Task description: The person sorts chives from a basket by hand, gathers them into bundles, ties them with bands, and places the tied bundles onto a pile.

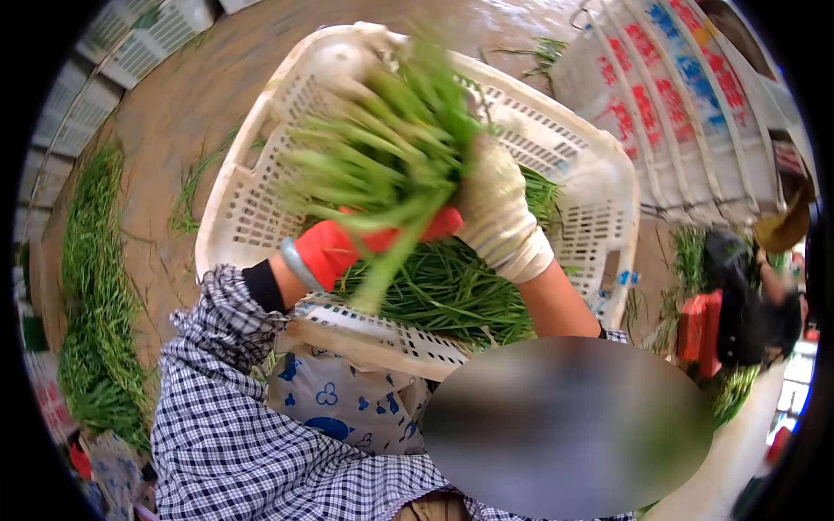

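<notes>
Watching from afar, I see my red-gloved left hand (352,245) with fingers closed around a blurred green bunch (391,161) above the white crate (228,221); my right hand's (502,208) fingers are hidden, so I cannot tell their grip.

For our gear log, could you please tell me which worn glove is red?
The red work glove on the left hand, beside a gray wristband; the right hand wears a cream, striped fabric glove.
</notes>
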